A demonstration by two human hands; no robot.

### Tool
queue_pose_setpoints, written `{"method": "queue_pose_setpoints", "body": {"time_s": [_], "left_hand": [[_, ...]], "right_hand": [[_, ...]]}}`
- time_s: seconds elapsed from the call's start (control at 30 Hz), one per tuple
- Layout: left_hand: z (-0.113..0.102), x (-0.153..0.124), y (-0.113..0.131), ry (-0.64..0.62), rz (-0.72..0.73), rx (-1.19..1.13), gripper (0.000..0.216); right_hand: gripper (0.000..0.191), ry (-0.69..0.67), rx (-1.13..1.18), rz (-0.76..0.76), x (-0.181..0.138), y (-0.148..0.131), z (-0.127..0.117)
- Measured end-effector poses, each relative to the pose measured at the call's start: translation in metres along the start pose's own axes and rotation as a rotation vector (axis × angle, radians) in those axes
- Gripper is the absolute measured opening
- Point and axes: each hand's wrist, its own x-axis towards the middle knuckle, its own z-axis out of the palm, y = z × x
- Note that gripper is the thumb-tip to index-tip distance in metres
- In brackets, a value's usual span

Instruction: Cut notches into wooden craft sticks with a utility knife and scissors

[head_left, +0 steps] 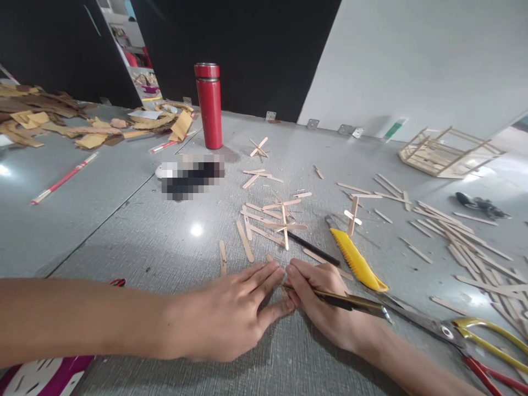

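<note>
My left hand (231, 313) lies flat on the grey table (136, 236), fingers stretched out and pressing down on a small wooden stick piece, which is mostly hidden beneath them. My right hand (322, 297) is closed on a slim gold-and-black craft knife (350, 302), whose tip meets my left fingertips. Several flat wooden craft sticks (268, 217) are scattered just beyond both hands. A yellow utility knife (357, 259) and a black pen (313, 248) lie right behind my right hand.
A red flask (209, 105) stands at the back centre. Cardboard scraps (45, 118) pile at the far left. A stick-built frame (447, 151) sits at the far right, with more sticks (462, 236) in front. Scissors and yellow- and red-handled pliers (487, 335) lie at the right.
</note>
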Motion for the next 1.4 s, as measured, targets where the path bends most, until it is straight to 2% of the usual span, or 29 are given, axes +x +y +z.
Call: {"method": "queue_pose_setpoints", "body": {"time_s": [0.33, 0.6, 0.8, 1.13, 1.4], "left_hand": [[-0.001, 0.001, 0.0, -0.011, -0.01, -0.019, 0.063], [-0.002, 0.002, 0.004, -0.011, 0.005, 0.052, 0.063], [0.004, 0.001, 0.004, 0.026, 0.013, 0.051, 0.063], [0.001, 0.001, 0.004, -0.027, 0.02, 0.028, 0.063], [0.0, 0.002, 0.002, -0.049, 0.014, 0.008, 0.066]], "right_hand": [[0.041, 0.002, -0.01, 0.015, 0.002, 0.003, 0.001], [0.042, 0.161, -0.012, 0.108, 0.002, -0.005, 0.014], [0.045, 0.137, 0.048, 0.106, 0.004, -0.005, 0.008], [0.046, 0.151, 0.156, 0.157, 0.002, -0.004, 0.009], [0.049, -0.008, 0.278, 0.213, 0.005, -0.005, -0.001]]}}
